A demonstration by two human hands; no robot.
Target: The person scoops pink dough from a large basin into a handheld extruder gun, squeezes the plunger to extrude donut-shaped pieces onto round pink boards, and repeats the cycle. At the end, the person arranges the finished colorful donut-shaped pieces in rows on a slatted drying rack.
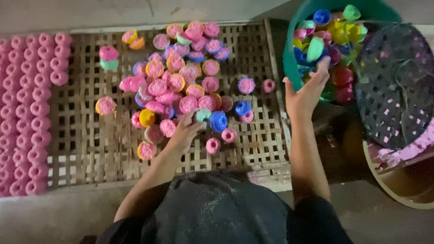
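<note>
Left hand [186,131] closed around a teal cup mould [203,114] at the pile's [181,81] near edge on the woven bamboo tray [81,135]. Right hand [307,90] spread wide, fingertips on a green cup [315,49] in the teal basin [289,63]. Mid-sorting; the next grasp likely needs fingers curling round one cup.

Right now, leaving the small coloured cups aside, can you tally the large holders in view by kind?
Woven bamboo tray: 1
Teal plastic tub: 1
Dark perforated round basket: 1
Tan-rimmed round basin, partly in view: 1
Total: 4
</note>
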